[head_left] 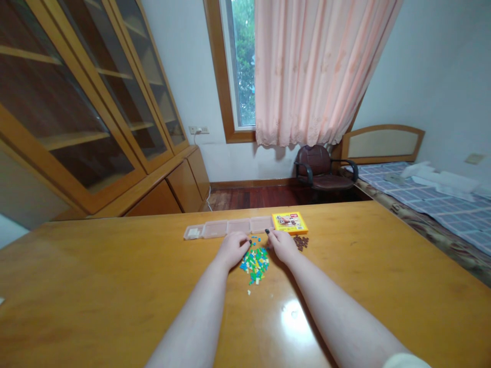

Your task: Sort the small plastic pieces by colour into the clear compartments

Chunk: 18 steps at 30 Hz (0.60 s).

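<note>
A pile of small green, blue, yellow and white building bricks (255,261) lies on the wooden table (115,286). My left hand (232,248) rests at the pile's left edge, fingers curled down onto the table. My right hand (282,244) sits at the pile's right edge, fingers curled too. What either hand pinches is too small to see. A few blue bricks (256,238) lie between the fingertips. Just beyond the hands stands a clear plastic tray with several compartments (226,228), and next to it a yellow box (290,223). A small heap of brown bricks (301,242) lies right of my right hand.
Glass-fronted wooden cabinets (88,117) line the left wall. Past the table's far edge stand a dark office chair (320,171) and a bed (425,197) with a checked cover. A pink curtain (314,66) hangs over the window.
</note>
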Tool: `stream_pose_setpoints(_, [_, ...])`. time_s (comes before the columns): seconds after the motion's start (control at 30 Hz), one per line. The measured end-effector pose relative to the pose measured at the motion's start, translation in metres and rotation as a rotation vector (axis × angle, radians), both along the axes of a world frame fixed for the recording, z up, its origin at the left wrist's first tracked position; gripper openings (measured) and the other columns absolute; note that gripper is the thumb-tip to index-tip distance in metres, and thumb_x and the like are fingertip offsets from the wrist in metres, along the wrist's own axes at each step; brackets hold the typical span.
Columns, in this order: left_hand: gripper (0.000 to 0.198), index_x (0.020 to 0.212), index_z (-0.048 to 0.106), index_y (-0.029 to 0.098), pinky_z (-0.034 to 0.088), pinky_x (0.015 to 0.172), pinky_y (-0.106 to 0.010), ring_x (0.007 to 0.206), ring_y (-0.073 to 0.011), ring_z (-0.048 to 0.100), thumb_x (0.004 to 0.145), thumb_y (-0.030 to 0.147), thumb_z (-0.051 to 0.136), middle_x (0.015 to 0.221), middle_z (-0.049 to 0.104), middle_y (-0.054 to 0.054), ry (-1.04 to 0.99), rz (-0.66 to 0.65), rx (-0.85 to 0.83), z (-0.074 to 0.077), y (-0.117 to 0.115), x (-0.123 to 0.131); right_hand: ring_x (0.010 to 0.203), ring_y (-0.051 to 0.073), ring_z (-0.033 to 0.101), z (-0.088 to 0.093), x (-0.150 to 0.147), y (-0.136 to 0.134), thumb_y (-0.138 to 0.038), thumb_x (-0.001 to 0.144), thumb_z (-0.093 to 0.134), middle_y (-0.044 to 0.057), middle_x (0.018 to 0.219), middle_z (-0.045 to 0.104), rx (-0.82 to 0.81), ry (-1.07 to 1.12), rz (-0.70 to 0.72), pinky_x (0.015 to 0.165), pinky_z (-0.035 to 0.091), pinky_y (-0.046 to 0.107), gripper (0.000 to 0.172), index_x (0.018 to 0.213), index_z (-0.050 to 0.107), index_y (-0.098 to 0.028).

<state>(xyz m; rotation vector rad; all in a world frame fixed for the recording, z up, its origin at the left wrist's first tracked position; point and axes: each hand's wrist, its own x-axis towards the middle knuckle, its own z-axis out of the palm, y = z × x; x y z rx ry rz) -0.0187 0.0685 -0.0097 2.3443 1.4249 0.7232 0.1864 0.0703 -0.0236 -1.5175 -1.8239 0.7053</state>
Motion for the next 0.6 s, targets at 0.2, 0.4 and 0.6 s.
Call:
stream_pose_setpoints(0.2, [0.021, 0.088, 0.071, 0.023, 0.042, 0.085, -0.033, 0.089, -0.0189, 0.058, 0.078, 0.020, 0.053, 0.088, 0.069, -0.003, -0.016, -0.072, -0.004, -0.0005, -0.0007, 0.0020, 0.068, 0.016, 0.057, -0.0025, 0.0002, 0.0035, -0.039, 0.092, 0.034, 0.006, 0.071, 0.066, 0.092, 0.062, 0.018, 0.064, 0.037, 0.024, 0.043, 0.071, 0.063, -0.016])
stream_pose_setpoints(0.4, [0.024, 0.091, 0.072, 0.024, 0.043, 0.086, -0.033, 0.088, -0.0183, 0.058, 0.077, 0.018, 0.053, 0.090, 0.068, -0.003, -0.023, -0.074, -0.006, -0.0019, -0.0001, 0.0018, 0.065, 0.016, 0.056, 0.0007, -0.0023, -0.0009, -0.039, 0.092, 0.034, 0.003, 0.065, 0.064, 0.050, 0.036, 0.135, 0.064, 0.037, 0.024, 0.045, 0.065, 0.062, -0.016])
stream_pose_setpoints(0.6, [0.033, 0.103, 0.069, 0.027, 0.042, 0.091, -0.034, 0.098, -0.0192, 0.056, 0.074, 0.017, 0.055, 0.103, 0.065, -0.002, -0.004, -0.071, -0.001, -0.0040, 0.0000, 0.0016, 0.069, 0.017, 0.059, 0.0033, -0.0020, -0.0022, -0.041, 0.093, 0.033, 0.005, 0.071, 0.067, 0.039, 0.039, 0.102, 0.066, 0.038, 0.025, 0.046, 0.070, 0.064, -0.017])
